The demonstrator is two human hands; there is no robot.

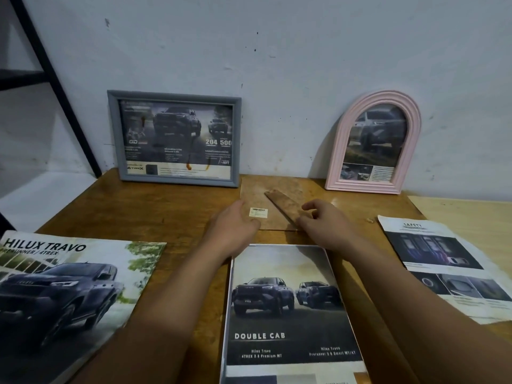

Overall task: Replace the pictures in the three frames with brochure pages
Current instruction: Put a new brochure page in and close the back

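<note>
Double Cab page (291, 314) runs off the bottom edge, bottom strip unreadable; left hand (234, 225) covers its top-left corner. Hilux Travo brochure (63, 295) clipped at left edge, safety sheet (443, 261) at right. Small print in grey frame (174, 138) and pink arched frame (374, 142) too blurred to read; same for barcode sticker (258, 212).

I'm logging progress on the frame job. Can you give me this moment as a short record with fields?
grey frame: upright against wall, brochure page inside
pink arched frame: upright against wall, brochure page inside
backing board: flat on table
left hand: open, at board
right hand: open, at board's stand
Double Cab page: lies nearest the person
</note>
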